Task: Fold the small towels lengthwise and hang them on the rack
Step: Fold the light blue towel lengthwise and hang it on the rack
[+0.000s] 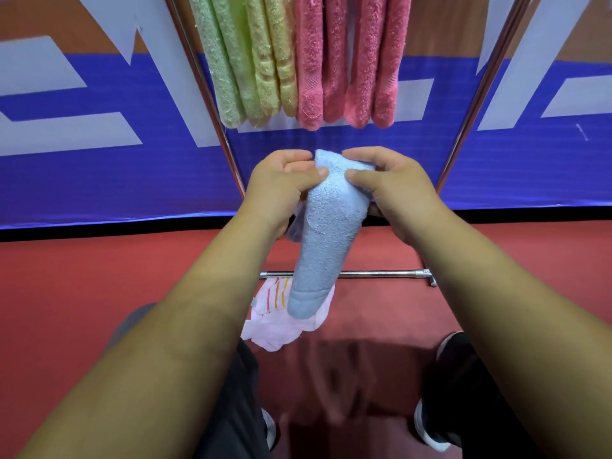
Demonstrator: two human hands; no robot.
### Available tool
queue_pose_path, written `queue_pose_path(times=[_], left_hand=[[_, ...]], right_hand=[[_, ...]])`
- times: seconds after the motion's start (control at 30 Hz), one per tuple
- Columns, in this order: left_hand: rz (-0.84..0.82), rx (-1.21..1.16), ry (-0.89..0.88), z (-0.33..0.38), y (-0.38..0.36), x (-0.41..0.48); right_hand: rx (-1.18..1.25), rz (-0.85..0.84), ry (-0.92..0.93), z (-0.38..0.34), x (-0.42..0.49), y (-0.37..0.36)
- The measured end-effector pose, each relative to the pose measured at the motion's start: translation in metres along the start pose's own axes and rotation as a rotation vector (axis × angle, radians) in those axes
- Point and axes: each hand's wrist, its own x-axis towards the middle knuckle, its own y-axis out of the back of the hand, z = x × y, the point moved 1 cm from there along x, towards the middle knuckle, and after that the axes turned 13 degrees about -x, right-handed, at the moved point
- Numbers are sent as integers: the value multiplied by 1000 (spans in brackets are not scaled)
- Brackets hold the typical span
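Fingers [362, 175] of both hands curl in & pinch the top end of a light blue towel [328, 233]. L hand [278, 183] has its thumb on the near face w/ the other fingers tucked behind. R hand [394, 187] mirrors it, thumb tips nearly meeting across the cloth. Towel is folded into a narrow strip, held in the air in front of the rack [206, 94] and hanging down btwn the forearms. In view its lower end overlaps the rack's bottom crossbar [374, 274] and a pink-white striped cloth [281, 323] lying crumpled on the red floor [99, 276]; can't tell if towel touches that cloth. Above the hands, already hung: green towels [228, 61] at L, yellow-green ones [276, 61] next, then pink towels [347, 61], all folded narrow, side by side btwn the slanted chrome poles [467, 120]. Behind the rack, a blue banner [116, 180] w/ pale grey shapes. At bottom of view: dark trousers [238, 409] & shoes [430, 435] w/ pale soles.
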Motion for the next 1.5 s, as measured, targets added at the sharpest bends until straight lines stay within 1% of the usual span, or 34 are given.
queue_pose_path(times=[0.1, 0.13, 0.17, 0.2, 0.27, 0.33, 0.4, 0.47, 0.57, 0.63, 0.67, 0.7, 0.8, 0.87, 0.97, 1.1, 1.2, 1.27, 1.37, 1.5], left_hand=[[131, 517, -178, 3, -1, -6], [160, 640, -219, 3, -3, -13], [163, 695, -235, 2, -7, -19], [148, 703, -218, -3, -10, -23], [78, 670, -115, -14, -15, -27], [-49, 703, -6, -25, -21, -27], [-152, 740, 33, -32, -28, -30], [-176, 699, 16, -38, -35, -35], [-94, 773, -148, -40, -40, -34], [-45, 800, -231, -42, -39, -27], [-30, 809, -264, -42, -37, -25], [-16, 823, -305, -40, -36, -24], [29, 858, -410, -34, -33, -21], [41, 861, -461, -29, -32, -19], [42, 919, -499, -23, -30, -17], [31, 1005, -538, -19, -25, -17], [13, 1059, -525, -15, -24, -22], [12, 1051, -515, -11, -27, -29], [-11, 998, -507, -1, -36, -42], [-57, 986, -593, 23, -49, -61]], right_hand=[[25, 38, -68, 2, -1, -1], [32, 51, -84, 2, -2, -2], [48, 68, -100, 2, -3, -2], [77, 85, -117, 1, -4, -2], [139, 123, -147, 0, -5, -4], [207, 155, -173, -2, -4, -4], [289, 182, -203, -4, -1, -4], [358, 207, -236, -5, 2, -3], [394, 251, -262, -11, 1, -2], [416, 249, -245, -14, 0, 0], [377, 241, -226, -12, 1, 2], [264, 239, -194, -10, 2, 4], [-327, 206, -29, 3, 8, 8], [-623, 154, 42, 11, 9, 6], [-883, 98, 26, 21, 4, 1], [-991, 171, 30, 33, -5, -1], [-1004, 197, 78, 27, -12, 3], [-978, 197, 106, 20, -21, 9], [-924, 242, 125, 9, -42, 20], [-965, 234, 162, -21, -64, 29]])
